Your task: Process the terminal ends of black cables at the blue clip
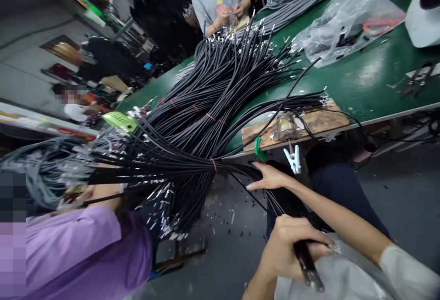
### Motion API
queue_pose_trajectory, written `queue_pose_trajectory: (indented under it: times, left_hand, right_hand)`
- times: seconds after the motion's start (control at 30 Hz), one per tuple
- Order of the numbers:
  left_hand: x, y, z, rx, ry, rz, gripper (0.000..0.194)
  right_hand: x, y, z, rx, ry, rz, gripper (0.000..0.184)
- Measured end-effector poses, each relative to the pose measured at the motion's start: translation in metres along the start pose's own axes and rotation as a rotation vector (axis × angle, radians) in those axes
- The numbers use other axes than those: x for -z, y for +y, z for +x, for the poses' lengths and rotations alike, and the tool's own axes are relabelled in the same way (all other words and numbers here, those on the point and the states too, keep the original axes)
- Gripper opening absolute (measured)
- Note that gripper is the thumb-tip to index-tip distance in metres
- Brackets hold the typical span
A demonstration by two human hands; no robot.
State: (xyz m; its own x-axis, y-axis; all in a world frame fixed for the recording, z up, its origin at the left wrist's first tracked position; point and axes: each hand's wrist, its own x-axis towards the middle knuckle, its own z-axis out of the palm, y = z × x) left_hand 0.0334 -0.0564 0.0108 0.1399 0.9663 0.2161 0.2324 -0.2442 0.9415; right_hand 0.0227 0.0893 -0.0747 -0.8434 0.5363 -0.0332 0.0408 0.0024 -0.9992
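Note:
My left hand is closed round the end of a bundle of black cables, close to my body. The gathered dark cable ends stick out below the fist. My right hand lies over the same bundle farther along, thumb and a finger spread apart; its other fingers are hidden. A red tie circles the bundle left of that hand. Beyond it, the cables fan out toward their white-tipped ends. Behind lies a large pile of black cables, tied in bunches with red bands.
A wooden board with a small fixture, green clamp and light-blue clip sits at the green table's edge. A plastic bag and pliers lie right. A purple-shirted person sits left; another works opposite.

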Motion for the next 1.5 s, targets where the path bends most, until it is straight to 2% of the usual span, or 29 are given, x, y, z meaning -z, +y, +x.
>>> queue_pose_trajectory:
  times: [0.07,0.13,0.2,0.27,0.33,0.47,0.53,0.6,0.67,0.73,0.8,0.87,0.93,1.03,1.2,1.27,1.33,1.43,1.5]
  left_hand:
    - [-0.003,-0.005,0.0,0.029,-0.076,0.058,0.032]
    - [-0.005,-0.009,0.0,0.045,-0.1,0.097,0.034]
    - [-0.003,-0.01,-0.001,0.04,-0.096,0.081,0.037]
    - [0.001,-0.008,-0.003,0.039,-0.06,0.041,0.042]
    - [0.007,-0.005,-0.007,0.047,0.017,0.002,0.046]
    - [0.02,-0.007,-0.017,0.032,0.3,-0.145,0.037]
    - [0.023,-0.014,-0.017,0.029,0.401,-0.215,0.024]
    - [0.022,-0.023,-0.013,0.071,0.441,-0.248,0.015]
    - [0.02,-0.03,-0.007,0.161,0.467,-0.244,0.013]
    - [0.018,-0.033,-0.001,0.247,0.472,-0.223,0.015]
    - [0.015,-0.033,0.005,0.298,0.46,-0.2,0.017]
    - [0.013,-0.031,0.01,0.326,0.435,-0.176,0.018]
    - [0.011,-0.029,0.014,0.35,0.405,-0.155,0.017]
    - [0.007,-0.029,0.019,0.387,0.353,-0.123,0.017]
    - [-0.002,-0.031,0.021,0.37,0.377,-0.037,0.016]
    - [-0.007,-0.032,0.022,0.353,0.423,-0.016,0.013]
    - [-0.01,-0.033,0.023,0.339,0.464,-0.016,0.013]
    - [-0.011,-0.033,0.027,0.315,0.483,-0.047,0.018]
    - [-0.01,-0.033,0.029,0.296,0.467,-0.028,0.023]
  right_hand:
    - [-0.013,-0.004,0.024,0.058,-0.113,0.066,0.065]
    - [-0.024,-0.007,0.034,0.108,-0.167,0.134,0.046]
    - [-0.03,-0.006,0.034,0.144,-0.162,0.192,0.036]
    - [-0.032,-0.004,0.029,0.167,-0.125,0.236,0.037]
    - [-0.033,-0.004,0.027,0.176,-0.087,0.258,0.039]
    - [-0.031,-0.005,0.024,0.134,-0.05,0.202,0.041]
    - [-0.026,-0.003,0.013,0.094,0.0,0.125,0.036]
    - [-0.016,0.0,-0.008,0.053,0.09,0.044,0.029]
    - [-0.003,0.002,-0.039,0.014,0.203,-0.021,0.025]
    - [0.012,-0.001,-0.075,0.005,0.325,-0.058,0.029]
    - [0.027,-0.012,-0.106,0.079,0.402,-0.063,0.037]
    - [0.038,-0.027,-0.127,0.205,0.355,-0.097,0.034]
    - [0.045,-0.042,-0.136,0.282,0.344,-0.159,0.028]
    - [0.047,-0.055,-0.135,0.302,0.446,-0.231,0.018]
    - [0.037,-0.053,-0.129,0.33,0.654,-0.326,0.023]
    - [0.03,-0.049,-0.127,0.319,0.74,-0.219,0.021]
    - [0.023,-0.045,-0.126,0.263,0.748,0.068,0.018]
    - [0.016,-0.04,-0.123,0.094,0.589,0.629,0.026]
    - [0.015,-0.039,-0.123,0.0,0.456,0.888,0.029]
